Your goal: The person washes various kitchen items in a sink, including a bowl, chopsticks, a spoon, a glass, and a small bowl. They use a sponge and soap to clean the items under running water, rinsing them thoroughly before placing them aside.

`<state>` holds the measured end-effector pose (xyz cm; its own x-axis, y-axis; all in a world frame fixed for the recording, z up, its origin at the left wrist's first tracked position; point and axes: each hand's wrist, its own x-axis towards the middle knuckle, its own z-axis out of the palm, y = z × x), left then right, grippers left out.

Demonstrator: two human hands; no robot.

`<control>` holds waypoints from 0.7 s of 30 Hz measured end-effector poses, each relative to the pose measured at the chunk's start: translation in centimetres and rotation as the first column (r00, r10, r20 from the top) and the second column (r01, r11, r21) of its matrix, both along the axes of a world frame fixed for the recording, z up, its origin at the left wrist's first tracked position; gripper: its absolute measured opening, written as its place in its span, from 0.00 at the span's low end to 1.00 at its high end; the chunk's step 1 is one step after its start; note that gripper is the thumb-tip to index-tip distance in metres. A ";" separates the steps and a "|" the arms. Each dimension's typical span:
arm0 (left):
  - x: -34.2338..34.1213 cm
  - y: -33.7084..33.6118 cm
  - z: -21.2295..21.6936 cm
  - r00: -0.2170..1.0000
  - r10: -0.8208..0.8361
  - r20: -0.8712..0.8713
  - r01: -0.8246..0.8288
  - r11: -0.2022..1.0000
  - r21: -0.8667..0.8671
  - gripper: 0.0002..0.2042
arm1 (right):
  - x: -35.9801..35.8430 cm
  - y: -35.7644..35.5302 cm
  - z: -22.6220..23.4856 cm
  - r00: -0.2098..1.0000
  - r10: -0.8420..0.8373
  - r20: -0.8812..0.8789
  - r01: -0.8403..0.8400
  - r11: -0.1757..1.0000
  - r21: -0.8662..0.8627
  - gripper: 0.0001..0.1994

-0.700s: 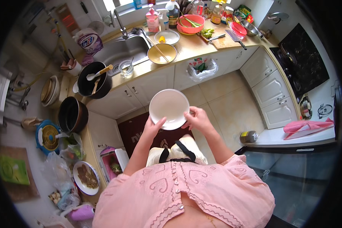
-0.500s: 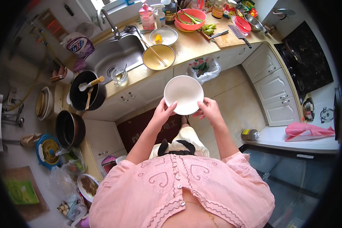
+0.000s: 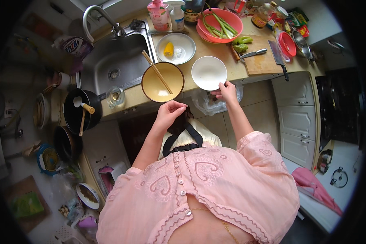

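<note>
My right hand (image 3: 226, 92) grips the near rim of a white bowl (image 3: 208, 72), thumb on the edge. The bowl is upright at the counter's front edge, with nothing visible inside. Closer to me, my left hand (image 3: 169, 115) hangs off the bowl, its fingers bent together around nothing that I can see. It is nearest to a yellow bowl (image 3: 158, 89) with a dark rim, which has a pair of chopsticks (image 3: 156, 72) laid across it. Behind these stands a white dish (image 3: 186, 48) holding a yellow piece of food (image 3: 168, 49).
A steel sink (image 3: 99, 61) lies left, with a glass jar (image 3: 115, 96) and a dark pot (image 3: 71, 112) near it. Toward the right are a cutting board (image 3: 261, 64), a cleaver (image 3: 277, 55), a small knife (image 3: 254, 53) and a pink basin (image 3: 232, 37) of green stalks.
The white bowl has moved forward from in front of my body to the counter, in my right hand. My left hand has let go of it.
</note>
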<state>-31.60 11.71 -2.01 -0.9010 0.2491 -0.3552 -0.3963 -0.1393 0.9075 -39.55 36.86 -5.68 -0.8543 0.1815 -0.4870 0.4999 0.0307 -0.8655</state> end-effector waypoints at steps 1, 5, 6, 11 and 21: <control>-0.3 0.0 0.0 1.000 0.009 0.020 -0.009 1.000 -0.022 0.06 | -0.7 0.1 -0.5 0.999 -0.002 0.037 0.003 1.000 -0.015 0.11; -1.4 -0.4 -0.3 0.995 0.035 0.097 -0.023 0.993 -0.117 0.09 | -2.9 0.4 -2.6 0.994 -0.008 0.110 0.017 0.996 -0.086 0.11; -1.7 -0.5 -0.5 0.993 0.043 0.107 -0.030 0.992 -0.125 0.09 | -3.2 0.5 -2.8 0.994 -0.010 0.106 0.021 0.995 -0.102 0.11; -2.1 -1.8 -1.2 0.986 0.090 0.138 -0.067 0.984 -0.163 0.11 | -4.5 1.0 -3.6 0.989 -0.006 0.146 0.033 0.982 -0.184 0.12; -1.6 -4.3 -1.6 0.908 0.340 0.246 -0.308 0.938 -0.159 0.17 | -6.8 4.5 -3.8 0.985 -0.111 0.135 0.129 0.982 -0.135 0.11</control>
